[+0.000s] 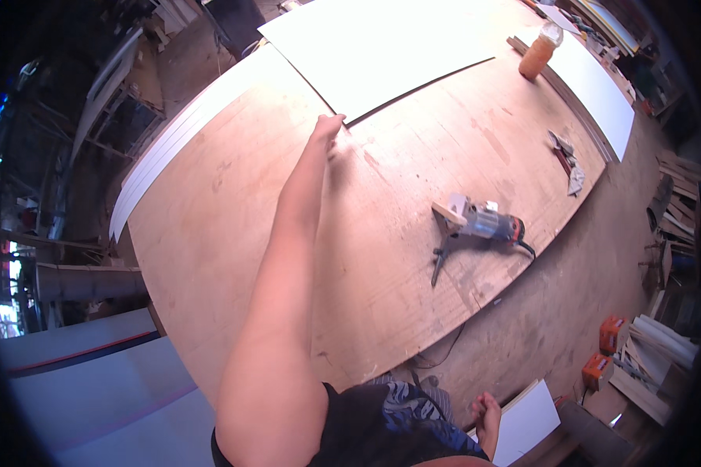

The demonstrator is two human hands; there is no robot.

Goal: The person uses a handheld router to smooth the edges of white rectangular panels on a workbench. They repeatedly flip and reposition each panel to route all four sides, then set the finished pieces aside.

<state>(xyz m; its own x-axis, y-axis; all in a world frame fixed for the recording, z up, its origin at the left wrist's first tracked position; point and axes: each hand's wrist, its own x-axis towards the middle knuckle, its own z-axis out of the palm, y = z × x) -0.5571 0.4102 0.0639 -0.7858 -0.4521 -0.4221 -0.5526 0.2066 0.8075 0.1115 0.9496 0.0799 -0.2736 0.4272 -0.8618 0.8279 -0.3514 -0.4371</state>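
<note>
My left arm stretches far forward over the wooden worktable [257, 187]. At its end my left hand [331, 128] is closed at the near corner of a large white board [382, 54], the fingers partly hidden under the edge. Low on the right, beside my body, my right hand [487, 414] hangs with loosely curled fingers and nothing visible in it. Nearest to it is a smaller white panel [528, 424], below the table's level. A trim router [483, 222] with a clear base and dark cord lies on its side on the tabletop, right of my left arm.
A bottle of orange-brown stuff [540, 51] stands at the far right, by a long white panel [600, 89]. A crumpled wrapper [568, 163] lies near the right edge. White strips [179, 128] line the left edge. Orange cases [600, 372] and wood scraps [678, 202] sit on the floor.
</note>
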